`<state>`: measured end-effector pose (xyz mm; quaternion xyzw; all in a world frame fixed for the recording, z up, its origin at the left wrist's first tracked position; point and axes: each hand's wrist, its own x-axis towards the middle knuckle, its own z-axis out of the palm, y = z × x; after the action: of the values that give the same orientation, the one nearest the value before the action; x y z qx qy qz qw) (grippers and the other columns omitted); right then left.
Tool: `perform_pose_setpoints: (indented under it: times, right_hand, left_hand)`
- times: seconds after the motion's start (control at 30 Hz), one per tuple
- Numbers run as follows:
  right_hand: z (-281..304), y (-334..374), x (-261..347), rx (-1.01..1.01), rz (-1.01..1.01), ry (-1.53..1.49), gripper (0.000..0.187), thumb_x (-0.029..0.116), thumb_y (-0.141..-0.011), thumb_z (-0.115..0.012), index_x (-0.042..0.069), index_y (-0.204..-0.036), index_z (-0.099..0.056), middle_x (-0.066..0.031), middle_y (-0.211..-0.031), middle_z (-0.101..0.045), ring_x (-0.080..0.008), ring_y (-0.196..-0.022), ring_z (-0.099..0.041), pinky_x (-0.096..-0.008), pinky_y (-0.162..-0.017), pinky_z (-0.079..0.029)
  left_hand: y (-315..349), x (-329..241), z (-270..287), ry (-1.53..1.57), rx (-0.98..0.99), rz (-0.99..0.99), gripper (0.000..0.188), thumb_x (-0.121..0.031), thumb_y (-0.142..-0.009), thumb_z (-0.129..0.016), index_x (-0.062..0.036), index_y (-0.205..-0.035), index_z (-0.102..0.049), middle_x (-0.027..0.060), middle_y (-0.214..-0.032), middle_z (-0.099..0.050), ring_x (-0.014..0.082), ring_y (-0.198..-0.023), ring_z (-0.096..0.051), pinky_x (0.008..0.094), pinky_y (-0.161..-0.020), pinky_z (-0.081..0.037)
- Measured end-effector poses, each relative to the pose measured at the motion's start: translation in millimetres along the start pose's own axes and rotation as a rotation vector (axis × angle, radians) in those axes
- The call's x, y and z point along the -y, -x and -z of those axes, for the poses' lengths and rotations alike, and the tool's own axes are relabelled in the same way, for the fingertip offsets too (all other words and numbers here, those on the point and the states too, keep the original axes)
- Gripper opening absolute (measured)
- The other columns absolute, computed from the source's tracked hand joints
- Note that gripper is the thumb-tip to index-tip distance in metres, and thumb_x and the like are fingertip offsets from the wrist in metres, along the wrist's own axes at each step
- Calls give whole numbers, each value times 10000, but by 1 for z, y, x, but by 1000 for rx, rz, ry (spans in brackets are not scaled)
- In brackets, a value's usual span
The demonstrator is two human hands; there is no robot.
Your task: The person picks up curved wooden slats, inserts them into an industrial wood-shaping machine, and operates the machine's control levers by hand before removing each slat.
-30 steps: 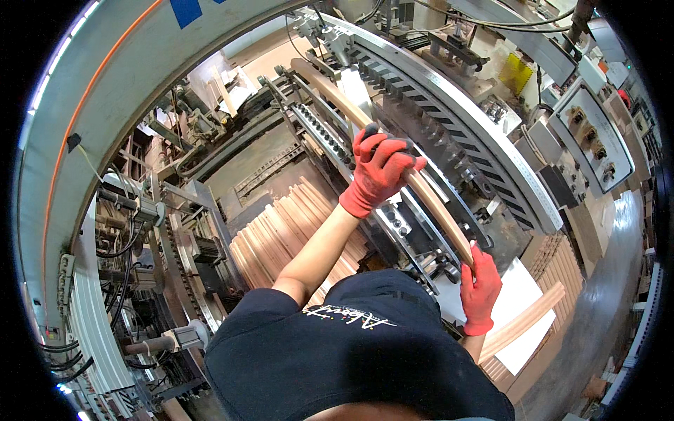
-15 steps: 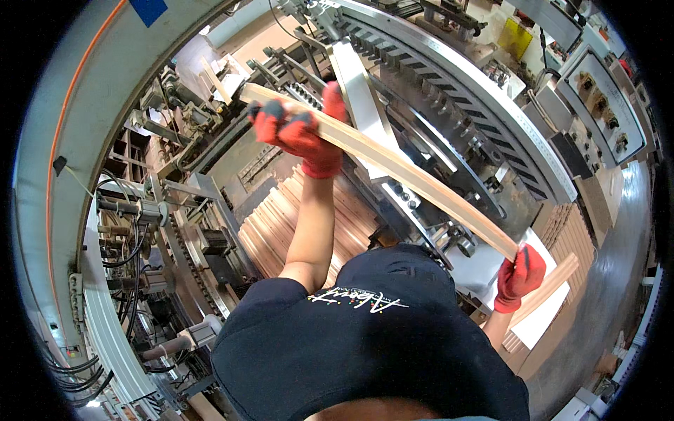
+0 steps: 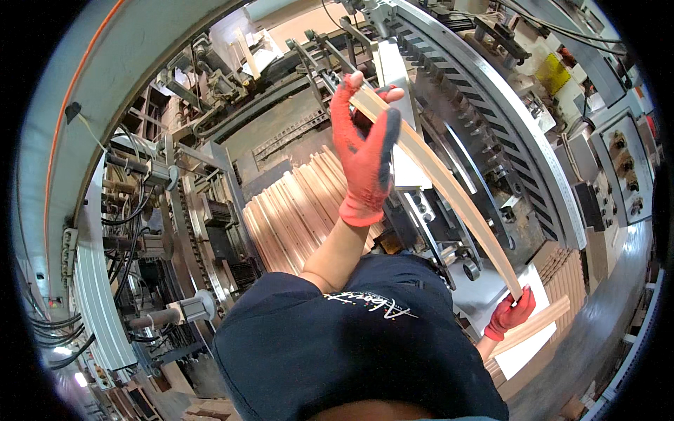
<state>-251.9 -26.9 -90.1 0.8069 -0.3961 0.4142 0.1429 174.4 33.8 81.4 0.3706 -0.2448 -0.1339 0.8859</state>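
Wooden strip (image 3: pixel 459 196) held at both ends

My left hand (image 3: pixel 365 165) clasps its upper end between thumb and fingers; my right hand (image 3: pixel 510 315) pinches its lower end. The strip slants between them, raised. Another strip (image 3: pixel 544 319) lies beside my right hand, on a white sheet (image 3: pixel 518 359).

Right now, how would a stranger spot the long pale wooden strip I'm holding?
Find the long silver metal rail at upper right. Left of it, the wooden strip slants from your red-gloved left hand to your red-gloved right hand. Unlike the pale wooden piece on the white sheet, it's held.
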Motion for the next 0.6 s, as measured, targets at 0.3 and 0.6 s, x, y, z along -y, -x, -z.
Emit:
perform_pose_setpoints:
  times: [0.3,0.6]
  right_hand:
    - [-6,28,-4,40,-81,12,364,-7,-899,-667,-1,-1251,-576,-189,-1140,-634,-356,-1010,-629,-425,-837,-530]
    - [0,28,-2,46,-112,9,389,-26,-871,-677,9,-1248,-589,-185,-1146,-628,-351,-1019,-624,-429,-844,-530]
  left_hand:
    - [7,-10,-6,-105,15,-39,209,-68,-967,-586,3,-1162,-562,138,-1069,-665,260,-1017,-701,304,-841,-528]
    - [0,-2,9,-290,48,-137,291,-241,-1058,-420,12,-1036,-563,184,-1005,-690,228,-941,-706,276,-746,-546]
